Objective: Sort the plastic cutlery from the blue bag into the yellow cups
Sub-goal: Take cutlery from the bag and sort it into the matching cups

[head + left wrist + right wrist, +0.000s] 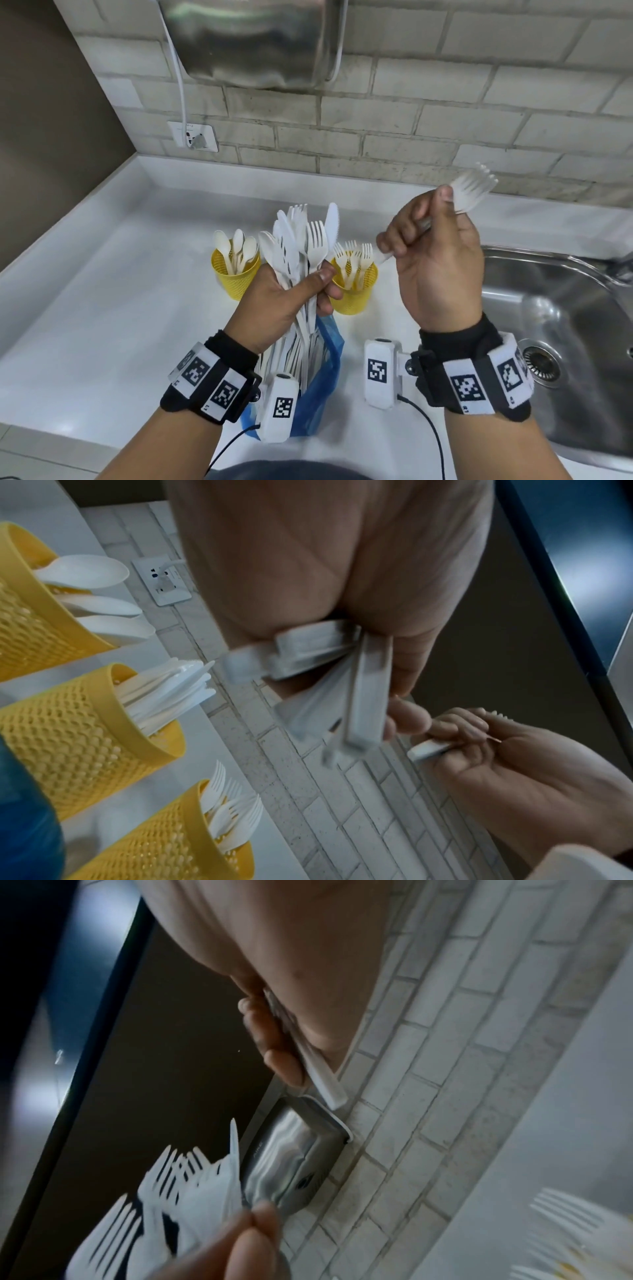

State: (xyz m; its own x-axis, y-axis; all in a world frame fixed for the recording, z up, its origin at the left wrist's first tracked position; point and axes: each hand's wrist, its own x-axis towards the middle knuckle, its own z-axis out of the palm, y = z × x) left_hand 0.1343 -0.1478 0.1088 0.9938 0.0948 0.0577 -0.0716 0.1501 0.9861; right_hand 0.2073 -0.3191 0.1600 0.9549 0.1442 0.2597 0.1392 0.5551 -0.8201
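Note:
My left hand [320, 286] grips a thick bundle of white plastic cutlery [301, 240], forks, knives and a spoon, fanned upward above the blue bag [323, 383] on the counter. My right hand [423, 224] is raised to the right and holds a single white fork [474, 186] by its handle, tines up and away. Behind the bundle stand the yellow mesh cups: one with spoons [236, 274] and one with forks [354, 291]. The left wrist view shows a third cup between them, holding knives [78, 734]; the bundle hides that cup in the head view.
A steel sink [565, 325] lies at the right edge of the white counter [102, 308]. On the tiled wall hang a metal hand dryer [253, 41] and a socket [193, 137] with a white cable.

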